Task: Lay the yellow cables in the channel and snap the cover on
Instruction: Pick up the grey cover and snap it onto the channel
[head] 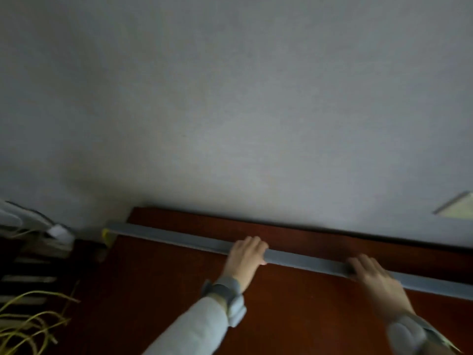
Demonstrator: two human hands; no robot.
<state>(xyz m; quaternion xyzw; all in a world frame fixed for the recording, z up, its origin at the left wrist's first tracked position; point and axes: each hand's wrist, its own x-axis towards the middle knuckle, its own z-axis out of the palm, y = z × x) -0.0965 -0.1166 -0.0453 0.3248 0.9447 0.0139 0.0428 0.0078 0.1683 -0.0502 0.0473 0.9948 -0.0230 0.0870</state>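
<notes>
A long grey cable channel (179, 238) runs across a dark red wooden panel (158, 290), from upper left down to the right edge. Its grey cover faces me, so I cannot see inside it. My left hand (245, 260) is wrapped over the channel near its middle, fingers over the top edge and thumb below. My right hand (376, 280) is blurred; it lies on the channel further right, fingers over the top. A bit of yellow cable (105, 234) shows at the channel's left end. Loose yellow cables (28, 319) lie at the lower left.
A grey wall (243, 98) fills the upper part of the view above the panel. A white object (57, 233) and dark shelving (28, 272) stand at the left. A pale plate (458, 210) sits on the wall at the far right.
</notes>
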